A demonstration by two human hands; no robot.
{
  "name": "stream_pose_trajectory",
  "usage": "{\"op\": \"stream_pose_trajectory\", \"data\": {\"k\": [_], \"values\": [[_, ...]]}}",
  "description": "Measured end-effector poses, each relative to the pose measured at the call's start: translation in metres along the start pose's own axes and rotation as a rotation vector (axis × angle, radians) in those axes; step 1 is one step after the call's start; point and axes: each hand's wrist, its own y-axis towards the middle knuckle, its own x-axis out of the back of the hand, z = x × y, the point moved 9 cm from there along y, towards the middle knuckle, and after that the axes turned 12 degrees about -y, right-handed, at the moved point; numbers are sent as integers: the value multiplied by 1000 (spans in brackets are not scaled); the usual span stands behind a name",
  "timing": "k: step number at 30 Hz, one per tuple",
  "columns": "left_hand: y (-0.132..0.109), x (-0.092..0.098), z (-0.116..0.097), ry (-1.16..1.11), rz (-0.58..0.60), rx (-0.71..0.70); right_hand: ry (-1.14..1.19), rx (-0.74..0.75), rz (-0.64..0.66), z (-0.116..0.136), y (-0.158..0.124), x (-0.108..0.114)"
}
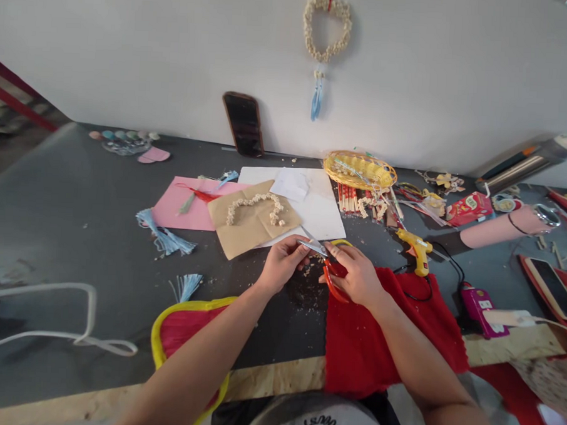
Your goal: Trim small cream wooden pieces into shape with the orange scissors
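My right hand (pixel 356 273) is closed round the red and yellow handles of a pair of scissors (pixel 330 268), whose blades point left. My left hand (pixel 284 262) is pinched at the blade tips on something too small to make out. Both hands hover above the dark table (pixel 77 210), over scattered crumbs. A red cloth (pixel 377 329) lies under my right wrist. Just beyond the hands, a brown paper (pixel 252 220) carries a curved string of pale beads (pixel 255 206).
A yellow glue gun (pixel 418 248) with a black cord lies right of the scissors. A yellow basket (pixel 360 170), sticks, a white sheet (pixel 321 208), pink paper (pixel 180 208) and blue tassels (pixel 163 235) surround them. Another person's forearm (pixel 499 229) rests at the right. A bead heart (pixel 327 26) hangs on the wall.
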Motion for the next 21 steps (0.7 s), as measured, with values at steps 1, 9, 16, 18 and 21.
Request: {"op": "stream_pose_trajectory", "data": {"k": [1,9,16,18,21], "values": [[0,-1,-1,9,8,-6,6,-6,-4,0,0,0],[1,0,-6,61,30,-26,42,-22,-14,-2,1,3],[-1,-4,-2,62,87,33,28,-5,-7,0,1,2],[-1,-4,-2,61,103,25,30,2,-9,-1,1,0],[-1,-4,-2,63,92,20,24,3,4,-2,0,-1]]}}
